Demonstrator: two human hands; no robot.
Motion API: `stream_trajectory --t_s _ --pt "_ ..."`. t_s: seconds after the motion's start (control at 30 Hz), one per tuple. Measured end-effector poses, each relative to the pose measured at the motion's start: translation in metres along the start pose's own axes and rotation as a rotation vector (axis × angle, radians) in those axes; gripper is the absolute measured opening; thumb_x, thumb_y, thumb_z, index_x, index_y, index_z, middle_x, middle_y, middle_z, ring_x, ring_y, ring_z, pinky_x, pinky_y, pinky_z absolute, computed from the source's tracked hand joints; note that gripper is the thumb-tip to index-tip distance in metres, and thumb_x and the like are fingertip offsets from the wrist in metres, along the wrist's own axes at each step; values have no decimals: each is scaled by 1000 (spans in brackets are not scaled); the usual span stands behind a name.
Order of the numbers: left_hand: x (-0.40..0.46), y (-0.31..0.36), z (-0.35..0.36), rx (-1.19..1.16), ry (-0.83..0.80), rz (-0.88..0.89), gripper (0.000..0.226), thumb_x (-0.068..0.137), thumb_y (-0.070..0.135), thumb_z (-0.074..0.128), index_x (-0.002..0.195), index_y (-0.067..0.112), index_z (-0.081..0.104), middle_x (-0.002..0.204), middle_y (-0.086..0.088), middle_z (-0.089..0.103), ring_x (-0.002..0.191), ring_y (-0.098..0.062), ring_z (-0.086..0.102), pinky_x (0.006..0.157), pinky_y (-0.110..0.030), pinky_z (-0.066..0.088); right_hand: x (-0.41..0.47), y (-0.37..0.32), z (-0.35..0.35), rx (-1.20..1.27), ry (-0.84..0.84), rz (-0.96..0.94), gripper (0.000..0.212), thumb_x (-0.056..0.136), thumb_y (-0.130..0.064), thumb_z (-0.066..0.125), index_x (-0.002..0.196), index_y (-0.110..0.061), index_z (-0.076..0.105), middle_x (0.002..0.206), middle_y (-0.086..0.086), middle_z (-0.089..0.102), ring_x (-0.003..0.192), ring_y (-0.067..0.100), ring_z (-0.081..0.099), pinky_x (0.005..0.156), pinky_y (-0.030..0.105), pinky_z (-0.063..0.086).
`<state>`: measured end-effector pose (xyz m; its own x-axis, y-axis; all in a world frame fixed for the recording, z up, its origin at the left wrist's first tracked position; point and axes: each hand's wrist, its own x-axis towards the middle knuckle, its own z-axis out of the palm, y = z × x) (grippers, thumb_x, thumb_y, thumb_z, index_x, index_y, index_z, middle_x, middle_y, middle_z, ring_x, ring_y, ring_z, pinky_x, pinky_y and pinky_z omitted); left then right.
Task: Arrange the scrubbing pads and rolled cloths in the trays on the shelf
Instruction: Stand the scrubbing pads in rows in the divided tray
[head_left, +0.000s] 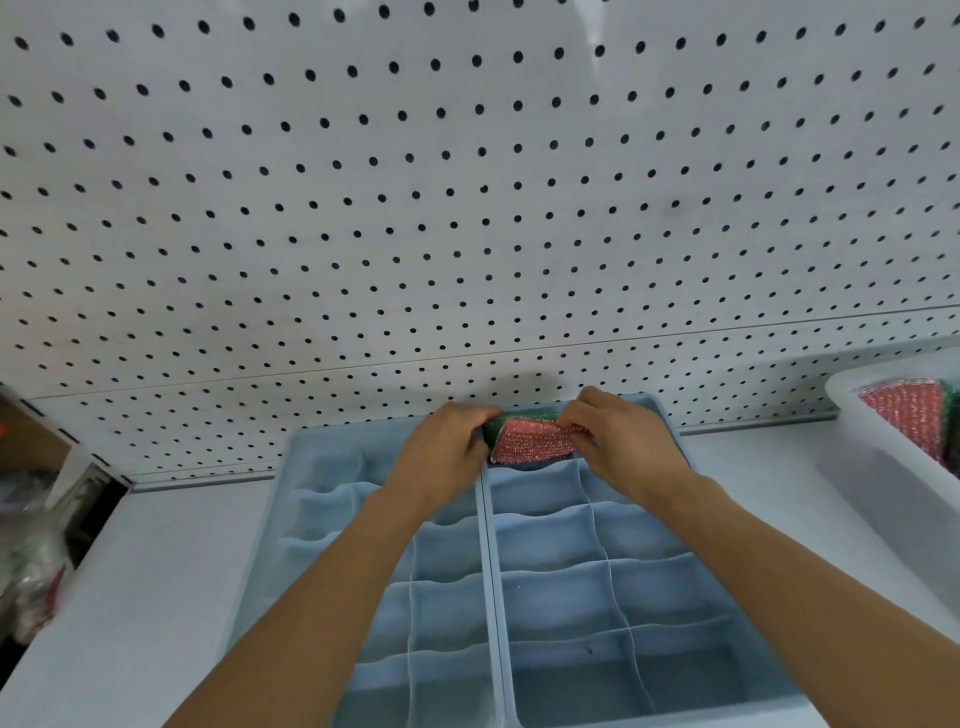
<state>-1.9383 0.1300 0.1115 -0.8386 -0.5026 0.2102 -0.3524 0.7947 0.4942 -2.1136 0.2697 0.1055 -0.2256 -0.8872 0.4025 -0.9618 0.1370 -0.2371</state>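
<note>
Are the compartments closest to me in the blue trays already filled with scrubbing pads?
No. The near compartments of the blue trays are bare; the only scrubbing pad there is at the far end, held by both hands.

Glittery pink mesh scrubbing pad (531, 440); smooth matt blue plastic trays (561, 597); matt white pegboard (467, 208).

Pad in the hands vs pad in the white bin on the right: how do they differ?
The held pad sits at the blue tray's far end, gripped by left hand and right hand; the bin pad lies untouched in the white bin. Both are pink mesh with green edging.
</note>
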Motion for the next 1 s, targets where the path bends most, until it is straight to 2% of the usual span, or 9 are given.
stream_trajectory --t_s 0.1,0.27,0.37,0.47,0.6,0.67,0.77,0.87,1.0 --pt "-1 0 3 -13 -2 -14 32 85 3 56 112 18 66 103 -5 70 95 -24 59 80 -39 51 5 -6 9 -70 -18 -6 20 71 1 74 84 -12 68 77 5 60 63 27 59 35 31 40" --pt "-2 1 10 -34 33 -62 36 89 18 61 125 25 61 113 4 68 102 -18 58 90 -31 46 13 -15 14 -115 -34 0 21 66 0 77 79 -13 66 72 4 58 57 26 57 35 27 33" --pt "-1 0 15 -16 68 -62 32 89 21 64 119 32 64 111 10 69 101 -14 59 88 -32 49 11 -15 17 -112 -63 43 16 79 -6 67 93 -13 63 83 3 60 70 26 60 45 31 41" --pt "-2 1 19 25 150 -60 23 88 15 66 106 28 72 108 11 71 101 -15 62 84 -32 51 7 -11 22 -151 -174 84 12 90 -11 55 102 -14 56 94 1 59 81 23 58 55 34 45" --pt "-3 7 21 121 179 -60 18 87 13 66 98 22 77 111 8 72 105 -20 63 80 -32 52 7 -11 27 -135 -156 87 11 80 -6 70 86 -12 63 89 4 58 73 24 57 40 30 39" --pt "-1 12 17 173 116 -75 18 90 14 60 99 21 75 112 7 70 107 -21 61 80 -33 52 8 -12 22 -134 -130 126 11 86 -11 65 96 -12 66 104 6 55 86 24 57 47 29 40" --pt "-2 24 9 163 14 -100 30 92 19 57 120 25 65 130 9 60 119 -17 52 93 -34 46 -8 -13 -3 -64 -72 180 30 88 -17 62 119 -18 61 118 4 53 101 24 54 67 33 50" --pt "-12 51 9 38 33 -103 44 91 27 61 134 26 53 136 7 56 123 -15 48 99 -27 37 -44 -12 -43 -9 29 193 38 80 -19 72 117 -19 63 114 3 59 101 26 57 80 38 50" --pt "-26 115 22 -224 76 -81 41 90 31 64 130 29 56 122 15 62 114 -2 56 98 -20 39 -100 2 -101 4 95 264 29 86 -29 65 114 -23 65 112 -5 60 102 17 57 84 29 44"
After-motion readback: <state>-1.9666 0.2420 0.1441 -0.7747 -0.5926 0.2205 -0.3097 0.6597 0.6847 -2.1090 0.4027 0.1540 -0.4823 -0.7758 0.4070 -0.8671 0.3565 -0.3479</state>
